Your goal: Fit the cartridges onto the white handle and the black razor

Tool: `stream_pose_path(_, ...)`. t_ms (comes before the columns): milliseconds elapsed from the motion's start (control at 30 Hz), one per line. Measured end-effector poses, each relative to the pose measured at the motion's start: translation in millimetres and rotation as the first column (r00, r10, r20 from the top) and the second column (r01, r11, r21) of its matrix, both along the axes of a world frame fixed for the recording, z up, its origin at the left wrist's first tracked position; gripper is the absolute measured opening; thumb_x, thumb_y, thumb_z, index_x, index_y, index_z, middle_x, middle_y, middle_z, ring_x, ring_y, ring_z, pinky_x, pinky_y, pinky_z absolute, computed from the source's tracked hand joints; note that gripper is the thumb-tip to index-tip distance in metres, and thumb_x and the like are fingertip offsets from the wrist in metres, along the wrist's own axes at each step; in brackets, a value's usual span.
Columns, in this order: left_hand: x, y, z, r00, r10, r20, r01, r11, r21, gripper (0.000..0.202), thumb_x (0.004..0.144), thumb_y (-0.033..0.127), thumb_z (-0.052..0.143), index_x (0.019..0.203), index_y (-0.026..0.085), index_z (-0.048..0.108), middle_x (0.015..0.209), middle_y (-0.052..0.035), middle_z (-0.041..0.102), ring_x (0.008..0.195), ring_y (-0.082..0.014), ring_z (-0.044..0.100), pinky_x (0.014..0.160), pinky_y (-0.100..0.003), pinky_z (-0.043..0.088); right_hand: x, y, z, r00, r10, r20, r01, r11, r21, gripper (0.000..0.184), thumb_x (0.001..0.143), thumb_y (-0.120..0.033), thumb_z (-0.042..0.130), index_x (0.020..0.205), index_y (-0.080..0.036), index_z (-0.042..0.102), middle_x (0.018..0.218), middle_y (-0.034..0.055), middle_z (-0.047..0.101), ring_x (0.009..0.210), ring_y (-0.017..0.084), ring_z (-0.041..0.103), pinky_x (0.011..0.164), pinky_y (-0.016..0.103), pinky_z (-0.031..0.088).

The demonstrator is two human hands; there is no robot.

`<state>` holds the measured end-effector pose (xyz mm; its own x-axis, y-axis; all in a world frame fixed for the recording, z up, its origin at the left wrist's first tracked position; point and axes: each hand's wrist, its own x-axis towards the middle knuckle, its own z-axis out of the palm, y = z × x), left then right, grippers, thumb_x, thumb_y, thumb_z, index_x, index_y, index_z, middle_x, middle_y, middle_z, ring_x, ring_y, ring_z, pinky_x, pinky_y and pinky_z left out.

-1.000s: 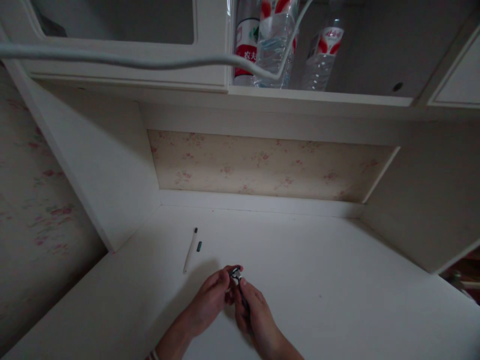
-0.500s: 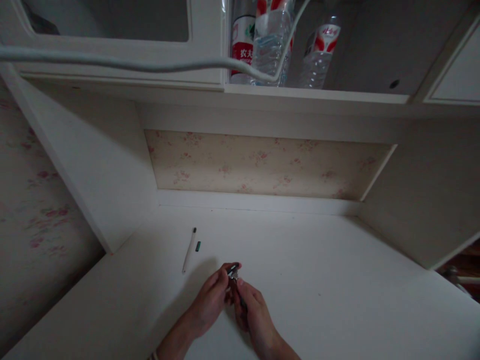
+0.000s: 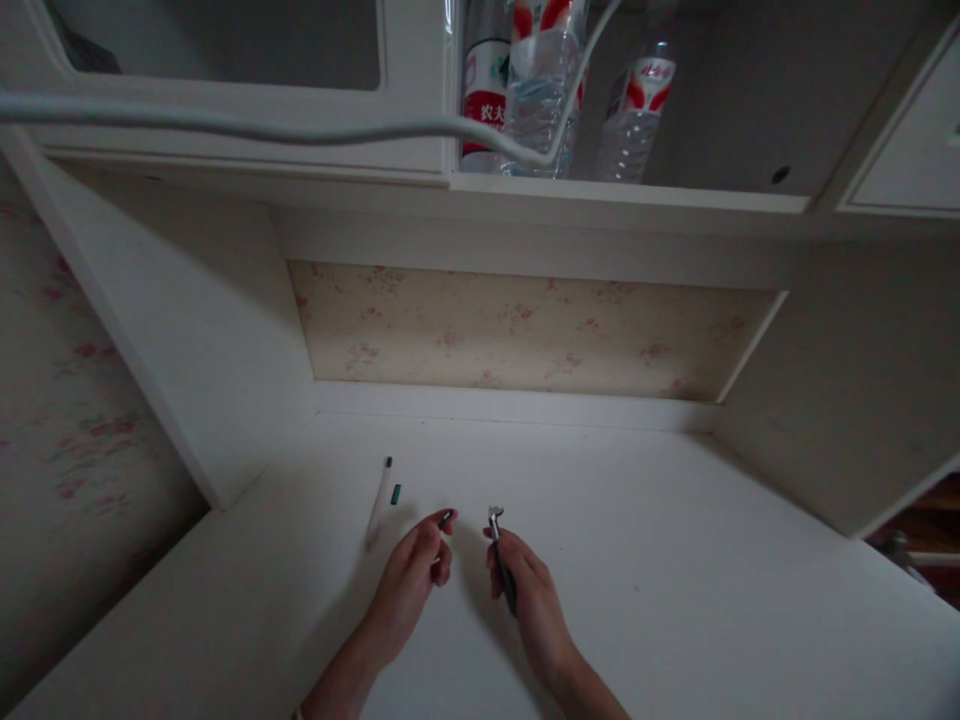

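My right hand (image 3: pixel 529 585) is closed around a razor handle (image 3: pixel 502 570), which has a dark grip and a silver neck ending in a small crosswise metal tip. Its tip points away from me, above the desk. In my left hand (image 3: pixel 412 570), a small dark piece (image 3: pixel 447 519), which looks like a razor head, is pinched between thumb and fingertip. A gap separates this piece from the handle. Beyond my left hand a slim white toothbrush (image 3: pixel 379 505) with a dark head lies on the desk. Beside it rests a small green and black piece (image 3: pixel 396 494).
Both hands are over a white desk (image 3: pixel 637 520) with tall side panels. Overhead, a cabinet shelf (image 3: pixel 637 195) holds several plastic bottles (image 3: pixel 544 110). A white cable (image 3: pixel 300 130) hangs across the cabinet front. Floral wallpaper (image 3: pixel 517 325) shows at the back.
My hands have moved apart. The small dark piece has come away from the razor handle and stays in my left hand, while the handle has shifted right with my right hand.
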<state>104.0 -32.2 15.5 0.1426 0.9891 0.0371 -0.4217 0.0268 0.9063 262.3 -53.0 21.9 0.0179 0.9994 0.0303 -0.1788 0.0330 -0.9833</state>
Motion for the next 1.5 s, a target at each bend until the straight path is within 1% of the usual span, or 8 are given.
stream_pose_path(167,4,-1,4.0,0.960,0.062,-0.274,-0.031,0.993,0.115,0.047,0.083,0.052,0.053,0.110,0.013,0.060,0.077,-0.0006,0.053,0.052,-0.0067,0.038,0.048,-0.021,0.028,21,19,-7.6,0.881,-0.155,0.448,0.152,0.988,0.043,0.042,0.085,-0.046,0.049,0.113,-0.016,0.056,0.083,0.0042,0.066,0.062,0.016,0.059,0.057,0.025,0.044)
stream_pose_path(233,4,-1,5.5,0.931,0.110,-0.349,-0.047,0.982,0.185,0.043,0.083,0.049,0.056,0.106,0.014,0.061,0.077,-0.0011,0.054,0.054,-0.0079,0.040,0.049,-0.021,0.031,27,25,-7.3,0.754,-0.199,0.626,0.191,0.978,0.082,0.038,0.086,-0.044,0.047,0.111,-0.017,0.058,0.086,0.0061,0.070,0.067,0.018,0.064,0.061,0.026,0.046)
stream_pose_path(333,3,-1,6.1,0.877,0.221,-0.426,-0.089,0.947,0.308,0.033,0.081,0.044,0.060,0.099,0.016,0.064,0.079,-0.0014,0.054,0.061,-0.0104,0.045,0.054,-0.022,0.037,31,35,-2.3,0.470,-0.184,0.863,0.176,0.978,0.113,0.033,0.090,-0.038,0.042,0.110,-0.021,0.060,0.093,0.0054,0.072,0.079,0.018,0.068,0.068,0.024,0.047)
stream_pose_path(433,1,-4,4.3,0.814,0.314,-0.488,-0.113,0.911,0.397,0.029,0.080,0.040,0.063,0.097,0.017,0.065,0.079,-0.0008,0.053,0.059,-0.0104,0.045,0.054,-0.022,0.038,31,46,3.0,0.259,-0.148,0.954,0.183,0.978,0.102,0.029,0.091,-0.035,0.040,0.103,-0.022,0.064,0.093,0.0067,0.073,0.084,0.020,0.069,0.069,0.025,0.046)
stream_pose_path(600,-2,-9,-0.3,0.736,0.423,-0.529,-0.106,0.843,0.527,0.030,0.076,0.035,0.069,0.101,0.019,0.066,0.079,-0.0016,0.054,0.053,-0.0095,0.044,0.051,-0.022,0.039,26,68,4.0,0.128,-0.110,0.986,0.239,0.968,0.077,0.029,0.089,-0.032,0.041,0.095,-0.017,0.065,0.091,0.0142,0.072,0.082,0.027,0.068,0.068,0.032,0.046)
stream_pose_path(900,-1,-13,4.3,0.701,0.460,-0.546,-0.085,0.813,0.575,0.033,0.073,0.036,0.072,0.102,0.022,0.068,0.078,-0.0034,0.059,0.051,-0.0102,0.045,0.051,-0.023,0.040,18,93,3.6,0.035,-0.056,0.998,0.250,0.967,0.045,0.031,0.089,-0.031,0.039,0.101,-0.014,0.062,0.095,0.0172,0.070,0.085,0.030,0.067,0.070,0.037,0.048)
stream_pose_path(1300,-1,-15,7.7,0.650,0.467,-0.600,-0.023,0.801,0.599,0.034,0.074,0.038,0.070,0.105,0.023,0.067,0.082,-0.0049,0.062,0.055,-0.0123,0.049,0.052,-0.023,0.040,10,100,2.4,0.037,-0.065,0.997,0.245,0.968,0.054,0.034,0.089,-0.033,0.038,0.102,-0.014,0.063,0.102,0.0168,0.068,0.089,0.028,0.066,0.073,0.036,0.047)
stream_pose_path(1500,-2,-16,10.2,0.677,0.432,-0.596,-0.032,0.826,0.562,0.035,0.072,0.039,0.071,0.105,0.026,0.068,0.084,-0.0057,0.064,0.060,-0.0154,0.052,0.053,-0.024,0.040,11,101,-2.4,0.055,-0.060,0.997,0.246,0.968,0.044,0.034,0.090,-0.034,0.038,0.101,-0.013,0.063,0.100,0.0173,0.068,0.089,0.027,0.066,0.073,0.034,0.047)
